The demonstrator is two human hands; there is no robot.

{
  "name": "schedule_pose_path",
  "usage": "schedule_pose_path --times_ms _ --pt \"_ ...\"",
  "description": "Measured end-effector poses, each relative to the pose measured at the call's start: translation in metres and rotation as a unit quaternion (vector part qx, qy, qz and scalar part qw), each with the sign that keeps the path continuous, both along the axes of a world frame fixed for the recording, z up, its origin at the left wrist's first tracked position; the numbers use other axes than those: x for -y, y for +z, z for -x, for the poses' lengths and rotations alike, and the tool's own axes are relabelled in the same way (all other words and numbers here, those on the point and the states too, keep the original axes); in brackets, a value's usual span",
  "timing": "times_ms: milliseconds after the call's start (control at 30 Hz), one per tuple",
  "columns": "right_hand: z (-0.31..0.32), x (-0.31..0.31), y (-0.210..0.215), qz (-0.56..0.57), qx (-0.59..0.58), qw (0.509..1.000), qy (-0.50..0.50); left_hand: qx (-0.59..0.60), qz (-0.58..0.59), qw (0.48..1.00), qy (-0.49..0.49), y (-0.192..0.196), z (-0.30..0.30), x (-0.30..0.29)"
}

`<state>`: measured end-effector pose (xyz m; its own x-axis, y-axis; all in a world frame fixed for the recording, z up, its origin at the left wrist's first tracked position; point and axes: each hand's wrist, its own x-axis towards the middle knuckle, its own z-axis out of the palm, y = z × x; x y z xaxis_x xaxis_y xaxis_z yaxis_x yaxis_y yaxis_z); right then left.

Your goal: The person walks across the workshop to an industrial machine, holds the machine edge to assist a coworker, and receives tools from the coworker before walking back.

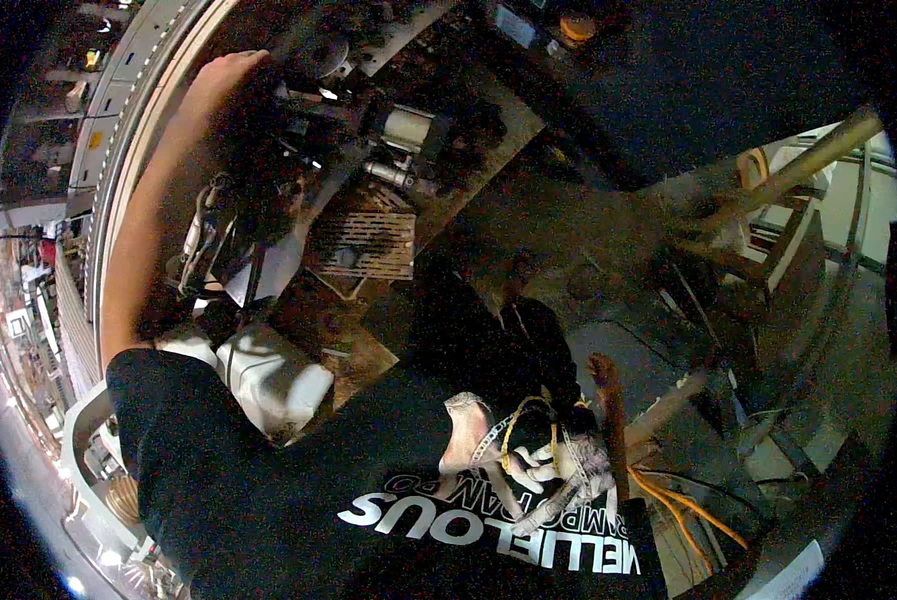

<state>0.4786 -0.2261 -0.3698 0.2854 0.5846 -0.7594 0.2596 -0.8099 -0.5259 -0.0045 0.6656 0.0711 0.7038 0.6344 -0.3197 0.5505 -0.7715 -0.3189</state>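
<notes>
The left arm stretched bare and long up from a black sleeve, past a cluttered, grimy workbench (pixel 489 150). The left hand (pixel 231 72) lay at the bench's far left end, knuckles rounded; whether its fingers were spread or curled on something could not be told, since dark parts hid them. Just right of that hand sat a tangle of greasy metal pieces. Further right on the bench stood a pale, smooth cylinder (pixel 409 127). Nearer the person than the cylinder lay a flat ribbed grille (pixel 364 245), tan and slotted. A glossy white plastic housing (pixel 269 380) rested at the bench's near left edge, beside the sleeve. The right hand (pixel 466 430) hung below the bench by the shirt, closed around a bundle of white and yellow cords (pixel 544 455).
</notes>
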Motion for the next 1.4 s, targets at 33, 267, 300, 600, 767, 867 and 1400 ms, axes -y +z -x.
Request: schedule_pose_path --times_ms 33,267,300,600,767,867,1400 --pt "0.001 0.002 0.002 0.000 0.001 1.000 -0.001 0.004 0.003 1.000 -0.004 -0.004 0.001 -0.002" --pt "-0.002 -0.005 0.008 -0.011 0.008 1.000 0.014 -0.018 -0.139 0.990 0.014 -0.012 -0.019 0.018" --pt "-0.002 -0.007 0.009 -0.012 0.011 1.000 0.018 -0.027 -0.151 0.987 0.040 -0.011 -0.021 0.023" --pt "-0.001 -0.006 0.000 -0.060 0.036 0.996 0.055 -0.038 -0.151 0.976 0.150 0.004 -0.052 0.038" --pt "-0.004 -0.002 -0.001 -0.105 0.079 0.986 0.098 -0.006 -0.089 0.994 0.063 0.005 -0.022 0.025" --pt "-0.003 -0.011 -0.004 -0.148 0.111 0.972 0.143 0.089 -0.048 0.991 -0.093 0.000 0.022 0.001" --pt "-0.019 -0.014 -0.044 -0.049 -0.054 0.997 -0.004 -0.046 -0.146 0.978 0.142 0.018 -0.045 0.047"
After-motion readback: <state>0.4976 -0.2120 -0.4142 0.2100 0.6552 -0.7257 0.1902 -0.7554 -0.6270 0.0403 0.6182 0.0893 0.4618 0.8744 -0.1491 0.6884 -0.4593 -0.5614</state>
